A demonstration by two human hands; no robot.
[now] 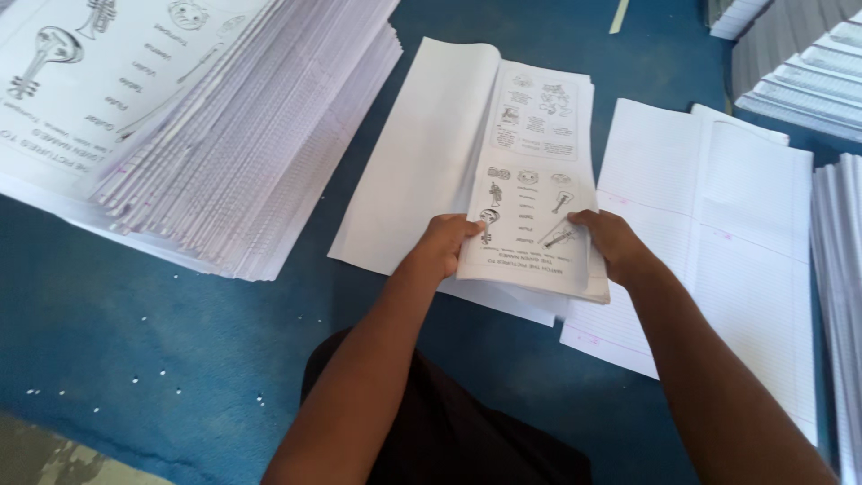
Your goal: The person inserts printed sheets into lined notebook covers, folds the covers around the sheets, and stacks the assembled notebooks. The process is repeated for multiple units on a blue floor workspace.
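While on blue floor [135,341], both hands, left [446,242] and right [608,241], fingers closed around folded printed sheets [534,180].

Both forearms are showing bare from the bottom edge up to the wrists, no sleeves reaching into view. Left hand [446,241] and right hand [607,241] are wearing nothing: no gloves, no rings, no watch, no bands on either wrist. Fingers are showing short nails where visible, though most are curling out of sight. Below the arms, the person is wearing a dark garment [449,431], black or near-black, plain fabric with no print or seams I can make out. Whether it's shorts, trousers or a skirt, can't tell.
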